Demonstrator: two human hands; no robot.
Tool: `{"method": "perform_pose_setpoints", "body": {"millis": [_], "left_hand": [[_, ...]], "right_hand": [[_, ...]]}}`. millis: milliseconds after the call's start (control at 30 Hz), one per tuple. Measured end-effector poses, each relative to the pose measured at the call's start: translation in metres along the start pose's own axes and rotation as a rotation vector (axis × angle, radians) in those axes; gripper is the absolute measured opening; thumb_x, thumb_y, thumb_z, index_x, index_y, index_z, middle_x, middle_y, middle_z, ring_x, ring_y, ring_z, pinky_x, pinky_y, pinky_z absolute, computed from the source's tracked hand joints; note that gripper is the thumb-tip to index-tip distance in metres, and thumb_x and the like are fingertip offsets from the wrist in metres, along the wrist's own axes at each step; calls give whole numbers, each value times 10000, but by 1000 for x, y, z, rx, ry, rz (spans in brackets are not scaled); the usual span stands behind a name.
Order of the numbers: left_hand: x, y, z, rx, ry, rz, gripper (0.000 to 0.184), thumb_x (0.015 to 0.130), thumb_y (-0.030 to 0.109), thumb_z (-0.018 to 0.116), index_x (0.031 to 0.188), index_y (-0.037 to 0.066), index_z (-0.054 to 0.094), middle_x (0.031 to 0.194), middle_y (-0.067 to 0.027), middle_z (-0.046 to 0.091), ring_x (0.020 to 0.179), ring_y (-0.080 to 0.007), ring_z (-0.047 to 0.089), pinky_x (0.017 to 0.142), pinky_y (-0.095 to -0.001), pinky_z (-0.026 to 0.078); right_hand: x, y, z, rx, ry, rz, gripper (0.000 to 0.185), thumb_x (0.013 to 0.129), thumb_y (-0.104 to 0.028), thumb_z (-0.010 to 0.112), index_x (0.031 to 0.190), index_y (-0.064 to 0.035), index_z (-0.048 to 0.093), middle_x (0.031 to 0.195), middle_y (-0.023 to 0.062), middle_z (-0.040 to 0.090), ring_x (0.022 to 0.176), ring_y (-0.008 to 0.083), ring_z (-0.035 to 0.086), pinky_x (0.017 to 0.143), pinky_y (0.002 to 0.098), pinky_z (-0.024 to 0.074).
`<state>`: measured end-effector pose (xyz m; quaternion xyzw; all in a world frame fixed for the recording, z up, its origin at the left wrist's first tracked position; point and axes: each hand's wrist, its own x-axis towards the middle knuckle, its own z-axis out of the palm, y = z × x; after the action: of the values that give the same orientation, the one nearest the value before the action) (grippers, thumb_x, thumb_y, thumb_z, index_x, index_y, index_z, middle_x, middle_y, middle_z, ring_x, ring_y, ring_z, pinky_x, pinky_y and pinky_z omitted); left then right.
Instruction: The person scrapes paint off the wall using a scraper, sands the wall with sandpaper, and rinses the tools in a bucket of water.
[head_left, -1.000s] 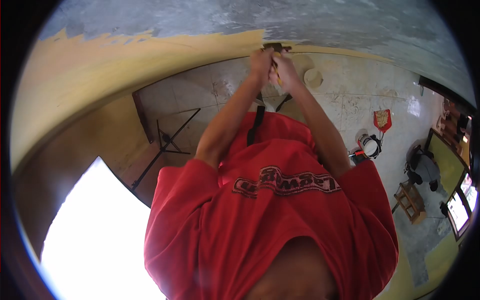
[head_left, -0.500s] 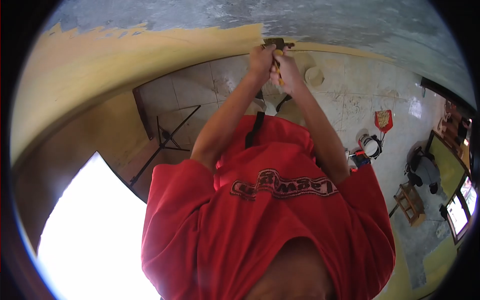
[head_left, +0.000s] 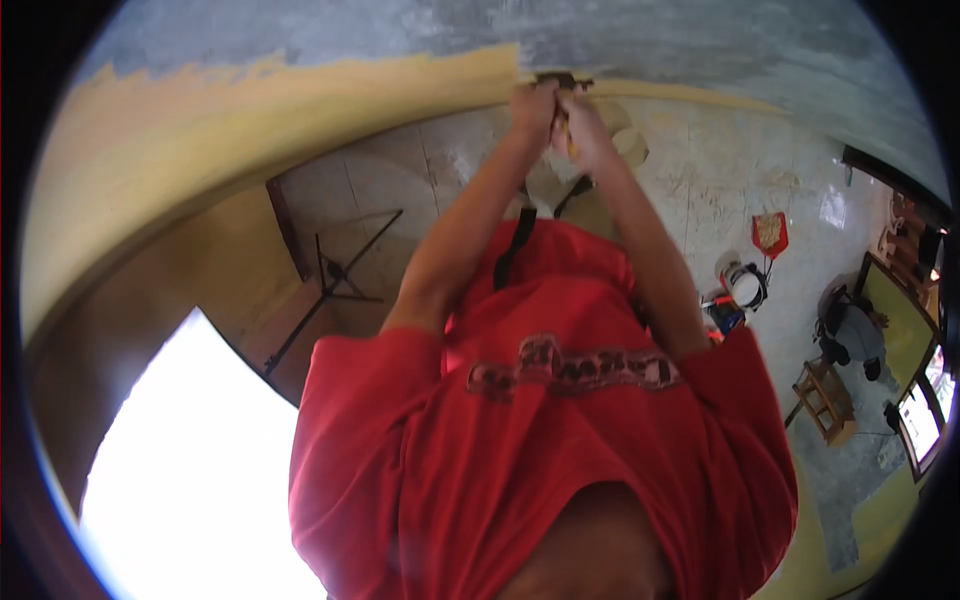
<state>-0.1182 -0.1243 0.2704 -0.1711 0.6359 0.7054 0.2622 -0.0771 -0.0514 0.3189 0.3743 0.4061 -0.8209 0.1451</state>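
Note:
Both my hands are closed together on a scraper with a dark, wide blade [head_left: 563, 79] and a yellow handle [head_left: 572, 148]. My left hand [head_left: 534, 108] grips near the blade, while my right hand [head_left: 588, 130] wraps the handle just beside it, slightly blurred. The blade is at the wall, by the border between yellow paint [head_left: 400, 80] and the bare grey surface [head_left: 680, 50]. Fingers cover much of the tool, so whether the blade touches the wall I cannot tell.
A black tripod stand [head_left: 335, 275] is at left, near a bright opening [head_left: 190, 470]. On the tiled floor at right are a red dustpan [head_left: 770, 234] with debris and a white bucket [head_left: 745, 288]. Farther right, a person [head_left: 855, 335] is near a wooden stool [head_left: 826, 400].
My hands and the scraper have shifted slightly right and up along the wall. Both hands remain closed on the tool. The whole view has moved a little.

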Motion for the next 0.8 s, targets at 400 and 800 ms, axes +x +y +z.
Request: {"method": "perform_pose_setpoints", "body": {"millis": [400, 800], "left_hand": [[-37, 27, 3, -118, -44, -92, 234, 886, 114, 543, 697, -15, 595, 494, -73, 522, 320, -142, 431, 298, -294, 307], [-32, -9, 8, -261, -31, -14, 99, 857, 31, 519, 835, -40, 585, 634, -110, 594, 454, -180, 544, 411, -344, 437]], "right_hand": [[-11, 19, -13, -41, 37, 5, 237, 906, -241, 493, 721, -94, 475, 569, 7, 458, 408, 117, 436, 351, 273, 324], [-20, 29, -18, -139, 69, -106, 250, 924, -298, 500, 792, -88, 526, 598, 5, 498, 424, 96, 442, 371, 260, 339]]}}
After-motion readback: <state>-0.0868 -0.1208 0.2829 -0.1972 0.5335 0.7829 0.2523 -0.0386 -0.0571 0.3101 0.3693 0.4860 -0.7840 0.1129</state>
